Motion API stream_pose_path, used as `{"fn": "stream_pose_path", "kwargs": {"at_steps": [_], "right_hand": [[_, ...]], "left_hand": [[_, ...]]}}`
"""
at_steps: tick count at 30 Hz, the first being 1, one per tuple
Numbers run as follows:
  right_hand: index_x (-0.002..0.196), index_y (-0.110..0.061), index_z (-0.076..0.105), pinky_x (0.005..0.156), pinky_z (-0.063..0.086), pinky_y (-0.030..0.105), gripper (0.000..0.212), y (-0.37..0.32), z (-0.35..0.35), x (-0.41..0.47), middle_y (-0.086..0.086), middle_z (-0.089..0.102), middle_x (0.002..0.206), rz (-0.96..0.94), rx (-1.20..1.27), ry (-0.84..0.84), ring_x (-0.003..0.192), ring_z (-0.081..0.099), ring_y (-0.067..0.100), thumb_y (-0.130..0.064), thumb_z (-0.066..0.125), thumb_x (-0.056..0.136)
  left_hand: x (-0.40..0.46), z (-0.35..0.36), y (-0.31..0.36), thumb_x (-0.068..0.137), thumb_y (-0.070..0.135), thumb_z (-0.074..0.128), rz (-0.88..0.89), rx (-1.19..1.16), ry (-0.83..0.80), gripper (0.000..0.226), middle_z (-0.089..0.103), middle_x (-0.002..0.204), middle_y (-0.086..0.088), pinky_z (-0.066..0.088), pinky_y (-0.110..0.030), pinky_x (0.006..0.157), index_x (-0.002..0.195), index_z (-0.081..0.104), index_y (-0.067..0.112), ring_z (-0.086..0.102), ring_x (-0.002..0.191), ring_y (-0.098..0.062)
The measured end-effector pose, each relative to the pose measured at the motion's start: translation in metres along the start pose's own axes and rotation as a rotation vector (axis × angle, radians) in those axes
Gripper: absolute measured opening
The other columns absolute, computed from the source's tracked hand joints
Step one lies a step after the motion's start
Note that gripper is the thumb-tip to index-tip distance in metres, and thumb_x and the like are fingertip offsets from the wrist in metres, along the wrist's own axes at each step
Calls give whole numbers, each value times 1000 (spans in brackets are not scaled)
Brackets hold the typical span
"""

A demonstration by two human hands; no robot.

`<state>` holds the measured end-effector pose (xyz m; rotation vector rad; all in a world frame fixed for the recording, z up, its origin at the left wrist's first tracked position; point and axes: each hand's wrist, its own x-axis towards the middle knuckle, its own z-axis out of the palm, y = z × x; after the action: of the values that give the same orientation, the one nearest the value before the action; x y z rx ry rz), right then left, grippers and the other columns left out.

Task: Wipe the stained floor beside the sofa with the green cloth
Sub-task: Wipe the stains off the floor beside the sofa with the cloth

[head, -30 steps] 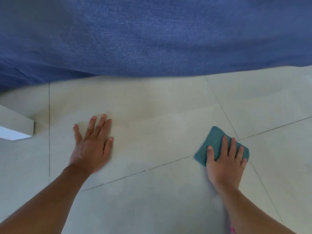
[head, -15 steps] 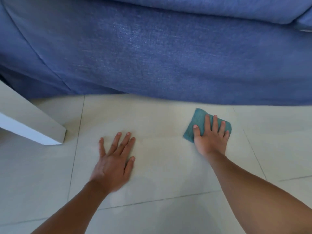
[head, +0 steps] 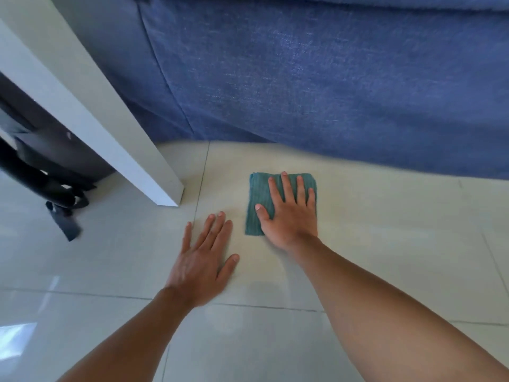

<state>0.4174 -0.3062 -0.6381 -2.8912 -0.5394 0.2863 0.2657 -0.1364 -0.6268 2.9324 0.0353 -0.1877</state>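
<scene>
A folded green cloth (head: 257,199) lies flat on the pale tiled floor (head: 385,244), close to the base of the blue sofa (head: 330,78). My right hand (head: 289,213) presses down on the cloth with fingers spread, covering its right half. Just to the left and nearer to me, my left hand (head: 203,260) rests palm down on the bare tile, fingers apart, holding nothing. No stain stands out on the tiles around the cloth.
A white table leg (head: 115,133) slants down to the floor left of the cloth. Behind it at far left lies a dark bag (head: 55,158) with black straps (head: 63,216). The sofa front blocks the far side.
My right hand has slid the cloth leftward along the sofa base, close to my left hand. The view has shifted left, bringing the table leg and dark bag into sight.
</scene>
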Motion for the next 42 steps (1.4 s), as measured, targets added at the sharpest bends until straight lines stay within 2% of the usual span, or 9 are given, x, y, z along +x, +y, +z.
{"fn": "stream_pose_path", "kwargs": {"at_steps": [5, 10, 15, 21, 26, 28, 31, 34, 42], "right_hand": [[162, -32, 2, 124, -14, 52, 80, -62, 13, -5, 0, -9, 172, -125, -1, -47, 156, -17, 30, -69, 13, 92], [162, -32, 0, 123, -15, 52, 78, -94, 21, -19, 0, -11, 172, -178, 3, -70, 156, -19, 29, -68, 13, 94], [163, -32, 0, 125, -11, 52, 76, -95, 21, -56, -1, -9, 172, -195, 34, -79, 156, -18, 27, -66, 17, 97], [163, -29, 16, 125, 1, 53, 76, -100, 42, -163, 1, 7, 172, -155, 84, -34, 158, -4, 29, -64, 30, 98], [162, -33, 17, 125, 4, 51, 72, -63, 38, -178, -7, 6, 172, -247, 36, -40, 159, -2, 22, -66, 29, 99], [162, -33, 20, 126, 9, 52, 72, -24, 30, -186, -8, 11, 171, -171, 1, -21, 159, 3, 23, -67, 29, 98], [161, -29, 25, 125, 13, 53, 76, 44, 15, -199, -4, 15, 170, 107, -37, 20, 157, 12, 28, -66, 29, 95], [162, -26, 21, 126, 8, 52, 81, 76, 4, -201, -3, 10, 170, 323, -23, 31, 158, 9, 28, -67, 19, 92], [163, -31, 1, 126, -4, 51, 79, 69, 3, -152, -3, -6, 172, 378, -25, 17, 157, -7, 27, -66, 9, 93]], "left_hand": [[-33, -15, -30, 94, 57, 11, -151, 19, -22, 74, -6, 164, 1, -5, -51, 121, 157, 5, 19, -10, 151, -17], [-57, -14, -47, 95, 52, 7, -207, 21, -30, 72, -8, 164, -4, -8, -49, 120, 157, 3, 16, -13, 150, -18], [-64, -7, -54, 98, 46, 12, -186, -14, -1, 67, -7, 165, -4, -10, -47, 118, 157, 4, 15, -13, 150, -17], [-64, -1, -52, 100, 44, 12, -217, -34, 28, 65, -9, 164, -4, -10, -51, 119, 157, 2, 15, -17, 149, -17], [-63, 2, -52, 98, 46, 19, -228, -56, 91, 66, 1, 165, -2, -3, -54, 121, 157, 10, 18, -7, 151, -16], [-63, 3, -54, 97, 44, 22, -224, -62, 99, 67, 3, 165, -2, 0, -56, 120, 157, 12, 17, -4, 151, -16], [-63, 4, -52, 96, 43, 24, -225, -79, 95, 67, 6, 165, -3, 3, -58, 120, 157, 14, 16, -2, 151, -16], [-61, 5, -52, 96, 44, 23, -223, -79, 97, 66, 6, 165, -2, 2, -57, 120, 157, 14, 18, -2, 151, -15], [-63, 8, -53, 97, 45, 26, -211, -99, 112, 66, 5, 165, 1, -1, -53, 121, 157, 13, 21, -3, 151, -12]]}}
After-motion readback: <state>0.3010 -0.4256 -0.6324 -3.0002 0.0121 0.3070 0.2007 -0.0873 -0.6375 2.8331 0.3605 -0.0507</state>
